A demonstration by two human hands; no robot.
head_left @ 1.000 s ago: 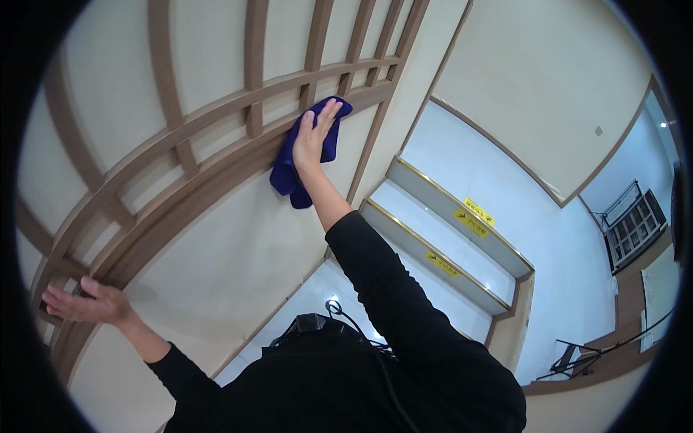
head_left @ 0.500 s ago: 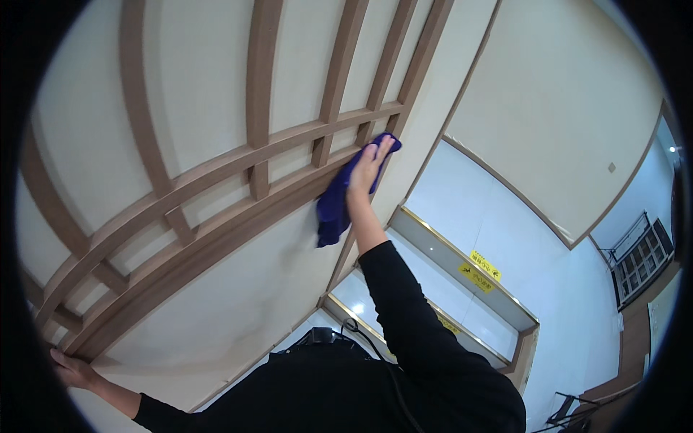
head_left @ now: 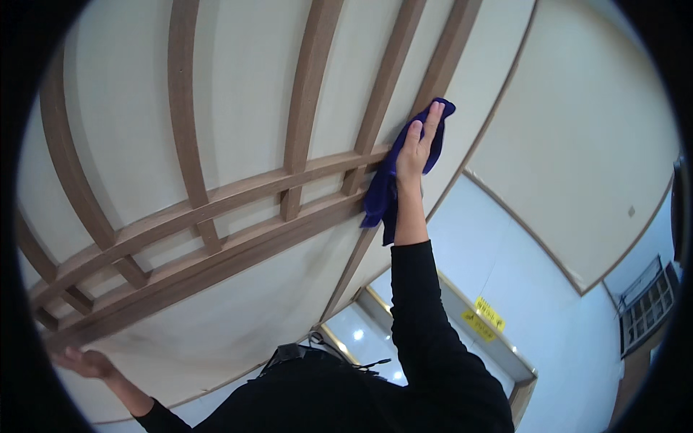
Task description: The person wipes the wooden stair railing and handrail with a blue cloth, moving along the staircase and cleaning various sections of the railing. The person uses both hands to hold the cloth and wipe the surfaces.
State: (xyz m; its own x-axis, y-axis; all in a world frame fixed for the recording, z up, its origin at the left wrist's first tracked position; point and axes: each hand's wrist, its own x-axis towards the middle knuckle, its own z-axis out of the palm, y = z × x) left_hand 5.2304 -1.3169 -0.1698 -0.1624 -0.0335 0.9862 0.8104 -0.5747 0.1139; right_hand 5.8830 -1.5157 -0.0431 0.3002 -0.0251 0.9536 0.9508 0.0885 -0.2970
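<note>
The right hand lies flat over a purple cloth, its fingers stretched out close together and the thumb apart, pressing the cloth against the rightmost upright slat of a brown wooden lattice. The cloth's loose end hangs past the right ends of the upper rail and lower rail. Half a second ago that hand was at the rails' ends; now its fingertips reach higher, onto the slat.

The left hand, earlier at the far left end of the lower rail, is now just below it, blurred, fingers extended and thumb apart; I cannot tell whether it touches the wood. Steps with yellow stickers stand at lower right.
</note>
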